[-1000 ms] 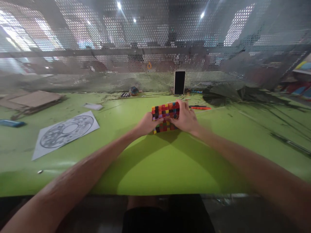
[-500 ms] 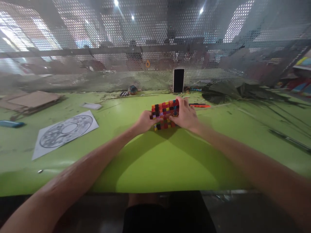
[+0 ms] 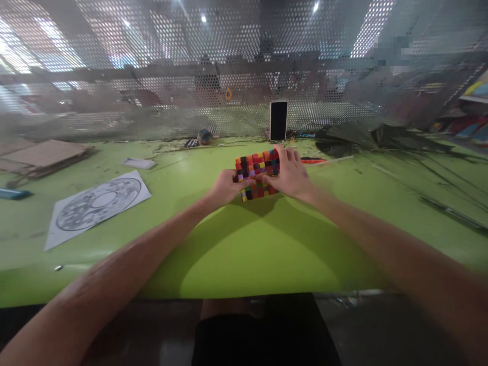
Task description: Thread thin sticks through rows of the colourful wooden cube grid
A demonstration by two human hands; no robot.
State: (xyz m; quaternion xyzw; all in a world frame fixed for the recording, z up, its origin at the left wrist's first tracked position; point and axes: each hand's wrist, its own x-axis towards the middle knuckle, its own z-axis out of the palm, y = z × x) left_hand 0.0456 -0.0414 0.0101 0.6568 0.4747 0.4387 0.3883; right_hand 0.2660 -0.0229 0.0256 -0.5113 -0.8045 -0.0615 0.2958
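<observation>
A block of many small coloured cubes (image 3: 257,170), red, orange, black, yellow and purple, stands on the green table (image 3: 251,244) at mid-distance. My left hand (image 3: 225,186) grips its left end with the fingers curled against it. My right hand (image 3: 290,173) is wrapped over its right end, fingers on the top edge. A lower row of cubes shows beneath the hands.
A paper sheet with a round grey pattern (image 3: 97,206) lies at the left. Cardboard (image 3: 41,155) lies far left. A dark phone (image 3: 278,120) leans on the perforated metal screen at the back. An orange pen (image 3: 314,160) and dark leaves (image 3: 362,140) lie to the right.
Both hands stay on the cube block. The view has tilted slightly, so everything sits a little higher and more to the left in the picture.
</observation>
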